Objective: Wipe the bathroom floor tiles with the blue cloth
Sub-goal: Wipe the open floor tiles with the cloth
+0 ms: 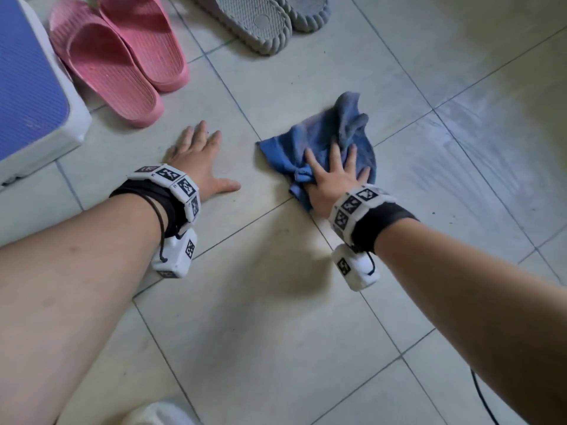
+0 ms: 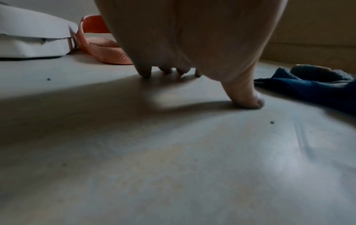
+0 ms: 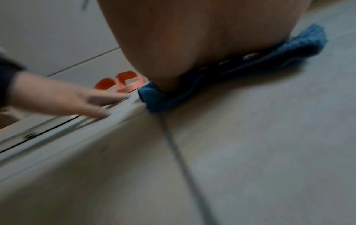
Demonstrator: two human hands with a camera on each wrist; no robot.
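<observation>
At about ten o'clock in the head view sits a white stool (image 1: 46, 124) with a blue top, its corner also showing in the left wrist view. Just beside it, toward eleven o'clock, lie two pink slippers (image 1: 119, 56) side by side, and at twelve o'clock a pair of grey slippers (image 1: 264, 23), soles up.

The left hand (image 1: 196, 161) rests on the floor tiles (image 1: 276, 302) left of centre, fingers spread wide and straight, holding nothing; the left wrist view shows its fingertips (image 2: 144, 71) and thumb touching the tile.

Near it at three o'clock, apart from the thumb, lies the blue cloth (image 1: 319, 139), crumpled across a grout line. The right hand (image 1: 331, 182) presses down on the cloth's near edge, fingers splayed wide and flat over the fabric. In the right wrist view the palm sits on the bunched cloth.

Toward two o'clock the tiles carry pale streaks (image 1: 478, 139). At five o'clock a dark cable (image 1: 483, 400) crosses the floor.
</observation>
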